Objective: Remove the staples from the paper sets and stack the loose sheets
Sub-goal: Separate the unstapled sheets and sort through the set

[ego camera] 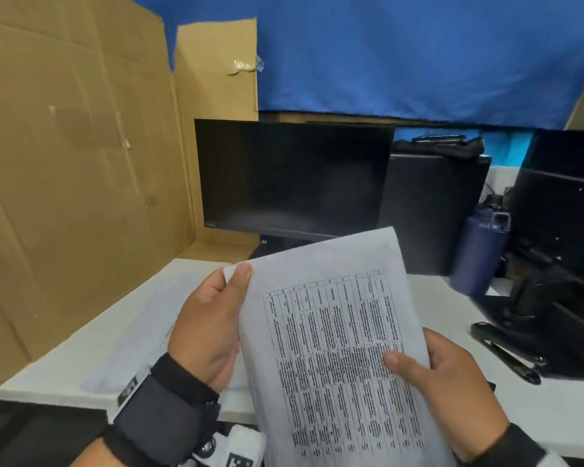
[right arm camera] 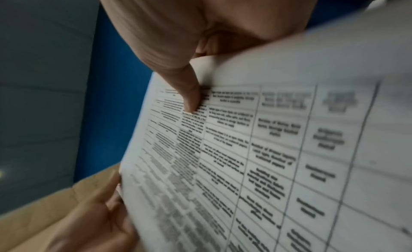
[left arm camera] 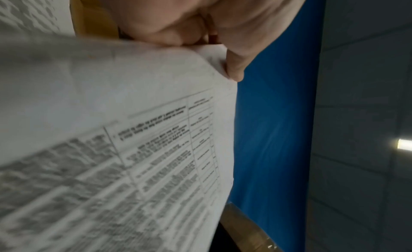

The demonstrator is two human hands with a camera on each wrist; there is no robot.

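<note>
A printed paper set (ego camera: 338, 335), covered with a dense table of text, was held up in the air above the near edge of a white desk (ego camera: 91, 335), tilted so that its top leaned away to the right. It was gripped on both sides. The left hand (ego camera: 206, 325) was closed on the upper left corner, with the thumb pressed on the printed face and the fingers behind the sheet; in the left wrist view the same corner (left arm camera: 214, 56) was seen pinched under the thumb. The right hand (ego camera: 452, 385) was closed on the right edge lower down, its thumb laid across the table of text, as was also seen in the right wrist view (right arm camera: 189, 95). Whether a staple was in the set could not be told, nor how many sheets were held.

More paper (ego camera: 139, 332) was seen lying flat on the desk to the left, under the left hand. A dark monitor (ego camera: 290, 176) stood behind the set, with brown cardboard (ego camera: 71, 163) propped at the left and a blue cloth (ego camera: 418, 55) hung above. A dark blue bottle (ego camera: 479, 254) stood at the right, and a black stapler-like tool (ego camera: 506, 352) lay on the desk near the right hand
</note>
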